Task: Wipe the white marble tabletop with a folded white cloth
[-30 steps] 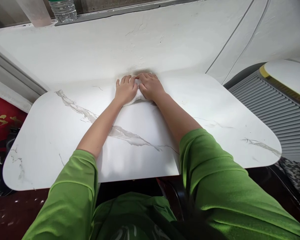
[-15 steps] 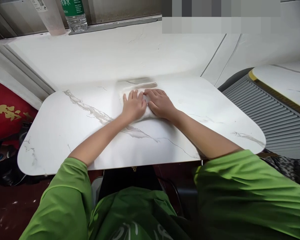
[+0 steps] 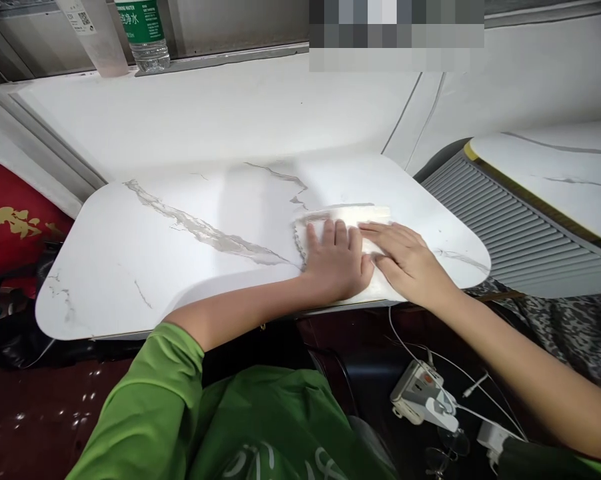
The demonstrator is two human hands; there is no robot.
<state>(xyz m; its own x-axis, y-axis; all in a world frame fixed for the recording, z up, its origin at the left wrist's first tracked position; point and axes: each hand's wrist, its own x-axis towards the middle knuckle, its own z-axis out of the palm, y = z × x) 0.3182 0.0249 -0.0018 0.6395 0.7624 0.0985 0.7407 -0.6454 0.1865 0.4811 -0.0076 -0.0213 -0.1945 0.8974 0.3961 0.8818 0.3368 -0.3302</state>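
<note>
A white folded cloth (image 3: 347, 217) lies on the white marble table (image 3: 180, 267) near its front right edge. My left hand (image 3: 336, 263) presses flat on the cloth's left part, fingers stretched out. My right hand (image 3: 405, 260) lies flat on its right part, fingers extended and touching the left hand. Most of the cloth is hidden under both palms. Green sleeves cover my upper arms.
A water bottle (image 3: 147, 37) and a pale tube-like container (image 3: 93, 37) stand on the sill at the back left. A second marble table (image 3: 555, 167) and a grey ribbed panel (image 3: 520, 227) are at the right. A power strip with cables (image 3: 423, 393) lies on the dark floor below.
Both hands slid the cloth from the table's far middle toward the near right edge. The camera view shifted, showing the floor and power strip.
</note>
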